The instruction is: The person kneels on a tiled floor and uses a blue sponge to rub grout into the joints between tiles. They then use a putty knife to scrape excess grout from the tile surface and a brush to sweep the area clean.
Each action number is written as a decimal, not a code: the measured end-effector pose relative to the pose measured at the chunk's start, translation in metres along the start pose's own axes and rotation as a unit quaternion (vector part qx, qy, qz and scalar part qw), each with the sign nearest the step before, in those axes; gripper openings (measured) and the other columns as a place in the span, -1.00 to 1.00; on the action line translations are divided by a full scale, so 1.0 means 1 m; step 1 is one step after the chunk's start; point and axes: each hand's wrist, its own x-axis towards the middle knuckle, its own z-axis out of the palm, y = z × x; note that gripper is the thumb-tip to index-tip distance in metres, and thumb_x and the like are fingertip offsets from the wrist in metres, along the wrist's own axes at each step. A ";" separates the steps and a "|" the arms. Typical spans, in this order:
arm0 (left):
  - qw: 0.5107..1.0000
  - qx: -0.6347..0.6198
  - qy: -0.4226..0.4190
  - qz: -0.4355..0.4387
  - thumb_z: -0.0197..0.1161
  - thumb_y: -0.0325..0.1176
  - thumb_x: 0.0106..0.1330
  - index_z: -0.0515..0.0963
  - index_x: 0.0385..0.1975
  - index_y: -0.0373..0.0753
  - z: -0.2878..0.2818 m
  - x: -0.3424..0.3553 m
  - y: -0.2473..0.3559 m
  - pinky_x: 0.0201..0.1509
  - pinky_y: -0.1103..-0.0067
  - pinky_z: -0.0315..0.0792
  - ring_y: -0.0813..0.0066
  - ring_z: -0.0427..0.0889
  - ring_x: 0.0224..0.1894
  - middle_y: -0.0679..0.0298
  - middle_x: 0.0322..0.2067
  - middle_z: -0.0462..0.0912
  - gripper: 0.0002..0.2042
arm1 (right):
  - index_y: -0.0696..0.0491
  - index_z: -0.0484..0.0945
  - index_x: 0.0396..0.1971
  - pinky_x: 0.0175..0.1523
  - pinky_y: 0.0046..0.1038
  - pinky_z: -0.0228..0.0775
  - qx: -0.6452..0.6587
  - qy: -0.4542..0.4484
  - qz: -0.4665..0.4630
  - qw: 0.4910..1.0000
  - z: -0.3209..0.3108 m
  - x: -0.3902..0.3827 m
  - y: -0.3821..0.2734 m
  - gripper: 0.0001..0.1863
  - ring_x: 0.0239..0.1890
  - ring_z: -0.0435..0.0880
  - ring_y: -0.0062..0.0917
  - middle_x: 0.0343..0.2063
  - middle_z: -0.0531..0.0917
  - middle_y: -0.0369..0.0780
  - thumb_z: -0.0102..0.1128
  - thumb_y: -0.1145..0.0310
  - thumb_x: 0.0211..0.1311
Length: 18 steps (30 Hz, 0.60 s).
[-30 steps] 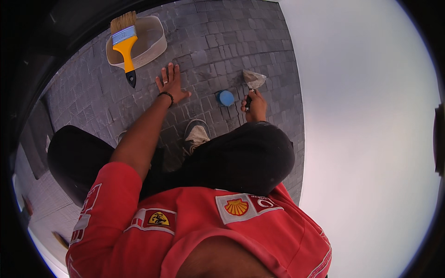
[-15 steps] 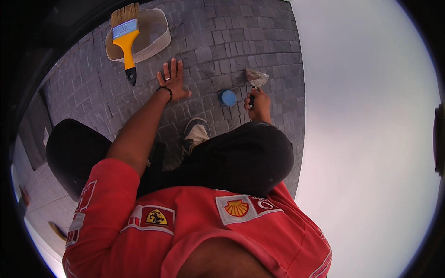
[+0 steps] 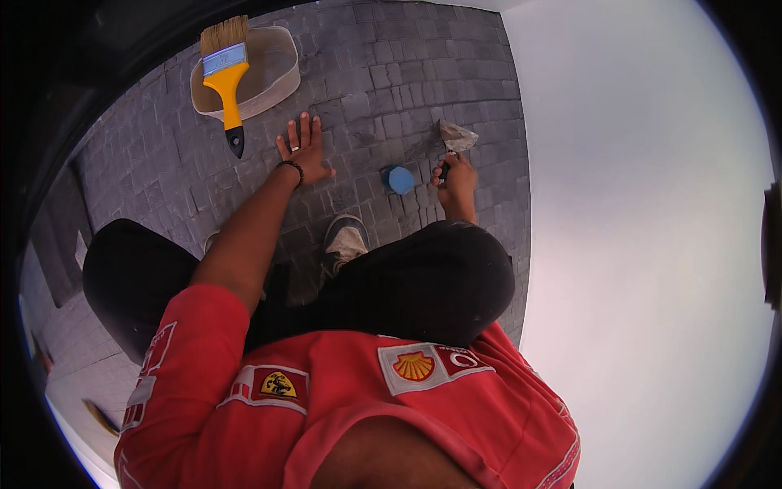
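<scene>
My left hand (image 3: pixel 303 151) lies spread on the dark grey stone paving (image 3: pixel 366 106), fingers apart and holding nothing. My right hand (image 3: pixel 453 181) is closed around the dark handle of a scraper (image 3: pixel 458 136), whose dirty triangular blade points away from me over the paving. A small round blue object (image 3: pixel 398 179) sits between my hands, a little left of the right one. Above my left hand, a wide paintbrush (image 3: pixel 224 77) with yellow handle and black tip lies across a shallow cream plastic tub (image 3: pixel 277 90), its handle hanging over the near rim.
A smooth white surface (image 3: pixel 635 244) runs along the whole right side. My bent black-trousered knees and a shoe (image 3: pixel 346 240) are below my hands. At the left lie a dark strip (image 3: pixel 61 236) and a small yellowish object (image 3: pixel 102 416) too unclear to name.
My right hand has shifted slightly to the right with the scraper. My left hand stays spread on the paving, and the whole view has shifted a little.
</scene>
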 end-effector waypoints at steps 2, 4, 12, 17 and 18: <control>1.000 0.003 -0.004 -0.005 0.38 0.12 0.16 -0.65 0.48 -0.15 0.000 0.000 0.000 0.47 -0.13 -0.59 -0.12 -0.84 0.49 0.02 0.48 -0.80 0.28 | 0.07 0.41 -0.24 -0.55 -0.47 0.22 0.009 -0.053 -0.027 0.998 0.003 0.008 -0.011 -0.97 -0.58 0.43 -0.55 -0.50 0.45 -0.26 0.03 0.46 0.38; 1.000 0.000 0.000 -0.001 0.38 0.12 0.17 -0.65 0.48 -0.15 -0.001 0.000 -0.001 0.47 -0.13 -0.60 -0.12 -0.84 0.49 0.01 0.48 -0.81 0.28 | 0.08 0.41 -0.24 -0.54 -0.48 0.23 0.009 -0.074 -0.050 0.996 0.007 0.017 -0.024 -0.96 -0.57 0.44 -0.56 -0.50 0.46 -0.25 0.03 0.45 0.38; 1.000 -0.006 -0.005 0.009 0.38 0.08 0.15 -0.63 0.49 -0.17 -0.003 0.000 -0.002 0.48 -0.13 -0.57 -0.12 -0.82 0.49 0.05 0.48 -0.83 0.27 | 0.13 0.43 -0.23 -0.57 -0.48 0.25 -0.056 -0.059 -0.014 0.997 0.023 0.025 -0.040 -0.94 -0.57 0.46 -0.55 -0.49 0.45 -0.24 0.01 0.50 0.36; 1.000 0.009 -0.022 0.001 0.37 0.09 0.18 -0.67 0.47 -0.16 -0.005 -0.001 0.000 0.47 -0.15 -0.56 -0.15 -0.83 0.48 0.00 0.47 -0.83 0.27 | 0.15 0.44 -0.22 -0.57 -0.48 0.24 -0.069 -0.039 -0.025 0.997 0.028 0.022 -0.036 -0.93 -0.58 0.45 -0.55 -0.49 0.44 -0.22 0.01 0.51 0.36; 1.000 0.008 -0.022 0.002 0.37 0.09 0.19 -0.67 0.47 -0.16 -0.005 -0.001 0.000 0.47 -0.15 -0.56 -0.15 -0.83 0.48 0.00 0.47 -0.84 0.27 | 0.15 0.43 -0.22 -0.57 -0.48 0.24 -0.066 -0.032 -0.034 0.997 0.027 0.022 -0.037 -0.93 -0.58 0.44 -0.55 -0.49 0.44 -0.22 0.01 0.50 0.36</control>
